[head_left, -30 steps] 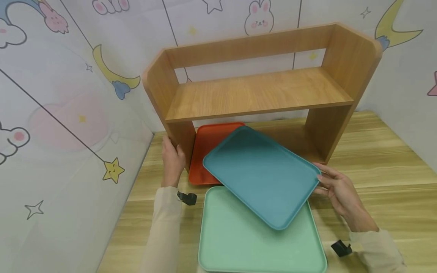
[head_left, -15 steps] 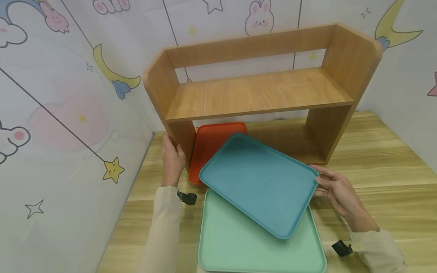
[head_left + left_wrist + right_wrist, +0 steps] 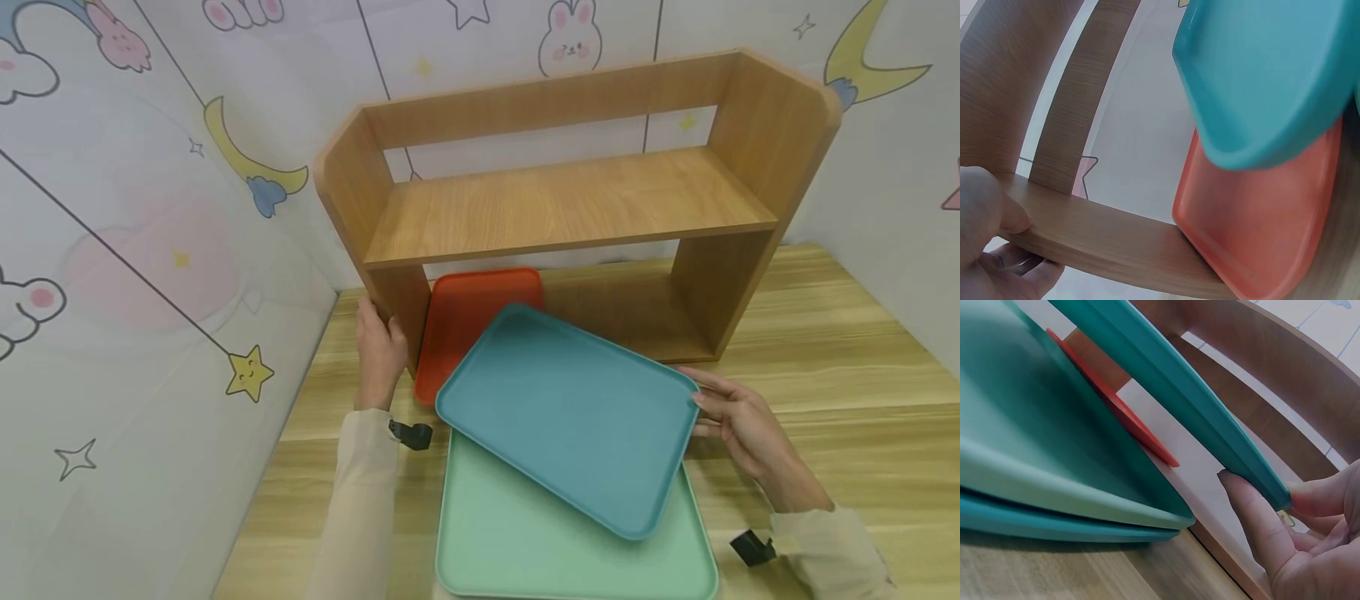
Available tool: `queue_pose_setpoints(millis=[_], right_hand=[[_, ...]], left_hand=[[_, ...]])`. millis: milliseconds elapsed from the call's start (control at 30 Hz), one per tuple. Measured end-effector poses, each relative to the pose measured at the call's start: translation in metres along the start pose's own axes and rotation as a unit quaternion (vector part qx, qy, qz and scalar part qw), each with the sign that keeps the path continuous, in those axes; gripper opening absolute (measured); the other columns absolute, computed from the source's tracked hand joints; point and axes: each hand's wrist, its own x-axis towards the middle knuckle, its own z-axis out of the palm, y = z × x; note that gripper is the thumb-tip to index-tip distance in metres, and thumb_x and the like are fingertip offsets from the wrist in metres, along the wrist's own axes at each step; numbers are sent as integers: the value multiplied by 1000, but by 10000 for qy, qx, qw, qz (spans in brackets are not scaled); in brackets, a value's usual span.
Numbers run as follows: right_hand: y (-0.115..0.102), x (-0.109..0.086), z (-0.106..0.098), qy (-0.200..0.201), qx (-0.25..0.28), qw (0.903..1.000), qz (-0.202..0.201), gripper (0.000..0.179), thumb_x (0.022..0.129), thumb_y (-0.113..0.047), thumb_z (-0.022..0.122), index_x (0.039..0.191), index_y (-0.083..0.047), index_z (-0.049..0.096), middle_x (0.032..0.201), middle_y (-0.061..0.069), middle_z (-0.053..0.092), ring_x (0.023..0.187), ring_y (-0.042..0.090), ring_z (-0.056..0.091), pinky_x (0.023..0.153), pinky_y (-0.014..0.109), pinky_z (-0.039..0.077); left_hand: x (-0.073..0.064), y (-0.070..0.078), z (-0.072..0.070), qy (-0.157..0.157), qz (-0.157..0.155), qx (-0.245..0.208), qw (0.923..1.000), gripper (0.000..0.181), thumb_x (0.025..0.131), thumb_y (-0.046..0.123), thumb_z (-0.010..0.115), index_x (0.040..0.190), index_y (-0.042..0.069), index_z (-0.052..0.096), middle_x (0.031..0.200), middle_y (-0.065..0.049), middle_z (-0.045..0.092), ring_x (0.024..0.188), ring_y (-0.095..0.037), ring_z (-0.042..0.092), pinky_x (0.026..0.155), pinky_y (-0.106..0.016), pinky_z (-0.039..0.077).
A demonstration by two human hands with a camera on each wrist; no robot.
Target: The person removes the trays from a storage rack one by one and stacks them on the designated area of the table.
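A blue tray (image 3: pixel 577 417) hangs tilted above the mint green tray (image 3: pixel 517 533), one corner pinched between the thumb and fingers of my right hand (image 3: pixel 750 429). The right wrist view shows the lifted blue tray (image 3: pixel 1172 387) edge-on, apart from the mint tray (image 3: pixel 1085 481). My left hand (image 3: pixel 381 354) grips the left side panel of a wooden shelf (image 3: pixel 577 200); its thumb and fingers lie on opposite faces of the panel (image 3: pixel 1110 244). A red-orange tray (image 3: pixel 468 325) sits in the shelf's lower compartment, against the left panel, partly covered by the blue tray.
Beneath the mint tray lies another blue tray (image 3: pixel 1066 525), on the wood-grain table (image 3: pixel 840 400). The shelf backs onto a cartoon-printed wall covering (image 3: pixel 480 50). A similar side wall (image 3: pixel 135 333) stands close to the left arm.
The blue tray has come toward me and slightly left, out from the shelf, uncovering more of the red-orange tray. My right hand keeps its corner; my left hand stays on the panel.
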Motion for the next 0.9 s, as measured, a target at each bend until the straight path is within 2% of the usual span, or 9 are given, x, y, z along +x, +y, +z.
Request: queue_pose_setpoints(millis=[200, 633, 900], right_hand=[[2, -1, -3, -45, -73, 9999, 81, 41, 100, -4, 42, 141, -8, 46, 116, 0, 66, 99, 15, 68, 77, 33, 57], [3, -1, -4, -171, -325, 9993, 117, 39, 100, -3, 42, 138, -8, 50, 112, 0, 67, 95, 14, 69, 76, 32, 58], [5, 0, -3, -174, -597, 9979, 200, 39, 100, -4, 43, 138, -8, 49, 108, -1, 68, 92, 13, 69, 72, 32, 58]], left_hand=[[0, 1, 0, 23, -1, 14, 10000, 36, 93, 0, 45, 128, -7, 37, 123, -30, 48, 117, -44, 49, 101, -53, 41], [0, 0, 0, -114, -140, 3, 9998, 38, 96, 4, 44, 132, -4, 35, 128, -27, 46, 120, -41, 48, 102, -52, 41], [-1, 1, -1, -83, -85, -25, 9999, 38, 95, 4, 44, 131, -4, 35, 127, -28, 46, 119, -42, 48, 102, -53, 41]])
